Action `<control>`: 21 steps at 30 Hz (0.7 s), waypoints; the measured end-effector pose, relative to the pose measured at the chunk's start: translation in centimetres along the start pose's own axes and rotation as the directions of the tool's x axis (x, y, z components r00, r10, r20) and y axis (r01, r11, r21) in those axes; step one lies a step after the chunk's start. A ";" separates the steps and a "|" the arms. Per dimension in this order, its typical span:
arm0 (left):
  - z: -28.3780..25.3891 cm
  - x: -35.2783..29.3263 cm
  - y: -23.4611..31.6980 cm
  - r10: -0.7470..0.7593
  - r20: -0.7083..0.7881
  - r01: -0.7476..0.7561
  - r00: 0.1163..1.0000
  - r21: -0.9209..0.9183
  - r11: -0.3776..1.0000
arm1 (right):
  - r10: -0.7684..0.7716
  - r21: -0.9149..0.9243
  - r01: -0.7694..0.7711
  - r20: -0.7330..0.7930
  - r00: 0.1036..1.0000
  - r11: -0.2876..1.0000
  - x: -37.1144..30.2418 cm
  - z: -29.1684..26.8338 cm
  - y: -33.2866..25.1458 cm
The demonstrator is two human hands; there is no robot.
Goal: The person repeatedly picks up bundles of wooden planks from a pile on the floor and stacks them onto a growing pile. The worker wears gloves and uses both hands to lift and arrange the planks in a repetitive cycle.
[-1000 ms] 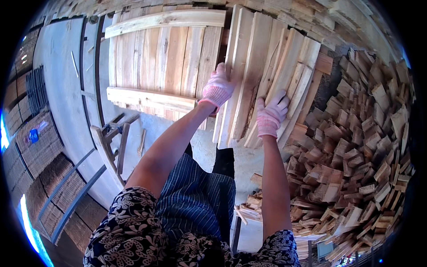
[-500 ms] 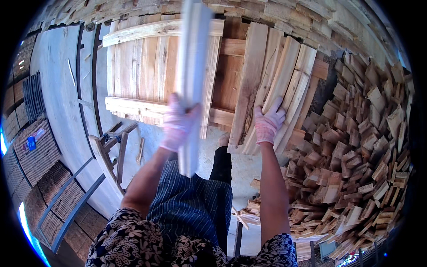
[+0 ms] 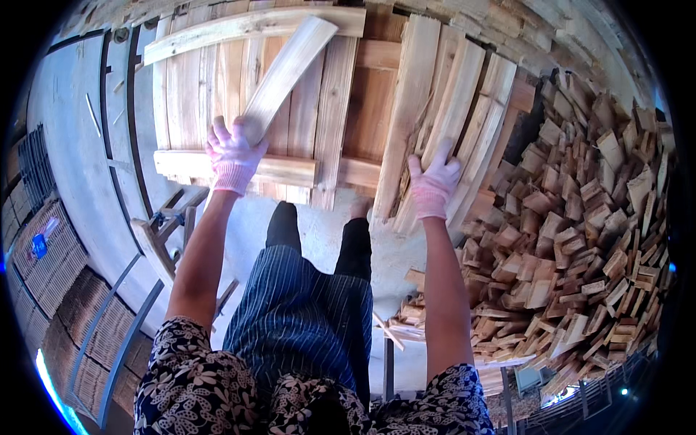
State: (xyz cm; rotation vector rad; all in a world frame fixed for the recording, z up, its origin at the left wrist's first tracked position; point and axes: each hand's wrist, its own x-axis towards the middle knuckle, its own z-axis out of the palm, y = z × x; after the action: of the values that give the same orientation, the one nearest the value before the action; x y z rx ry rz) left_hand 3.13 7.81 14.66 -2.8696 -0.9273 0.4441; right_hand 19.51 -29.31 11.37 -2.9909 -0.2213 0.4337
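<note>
My left hand (image 3: 235, 154), in a pale pinkish work glove, grips the lower end of a loose wooden board (image 3: 290, 76). This board slants up and to the right across a row of planks (image 3: 188, 109) joined by crosswise battens (image 3: 279, 171). My right hand (image 3: 435, 183), gloved the same way, is at the near end of another board (image 3: 455, 94), thumb on one side and fingers on the other. That board lies among several long boards, beside a wider plank (image 3: 409, 101) and a rough-edged board (image 3: 489, 123).
A large heap of short wood offcuts (image 3: 573, 239) fills the right side. Stacked wood (image 3: 507, 29) runs along the far edge. At left stand a wooden frame (image 3: 156, 250), a grey metal rail (image 3: 130, 348) and bundled slatted stacks (image 3: 54, 254). Grey floor (image 3: 315, 232) shows near my feet.
My left hand has moved left and lowered the upright board to a slant over the planks. My right hand stays at the right-hand boards. The view has shifted slightly.
</note>
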 end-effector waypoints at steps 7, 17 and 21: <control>0.8 0.6 -2.5 0.051 0.055 -0.028 0.997 -0.350 0.936 | 0.179 0.406 -0.230 0.160 0.971 0.884 -1.1 -4.8 0.2; -4.1 3.3 4.2 0.184 -0.187 -0.155 0.965 0.159 0.975 | 0.253 -0.075 -0.255 -0.035 0.967 0.964 2.1 -3.2 6.1; -7.9 2.7 14.4 0.389 -0.067 -0.359 0.919 -0.553 0.752 | 0.345 -0.066 -0.347 -0.049 0.937 0.935 3.2 -1.4 5.6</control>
State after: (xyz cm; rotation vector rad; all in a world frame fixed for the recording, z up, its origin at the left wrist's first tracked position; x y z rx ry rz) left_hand 15.58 -2.29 18.99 -3.6284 -0.5332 0.3128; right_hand 23.65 -34.42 11.13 -3.1111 0.3070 0.4089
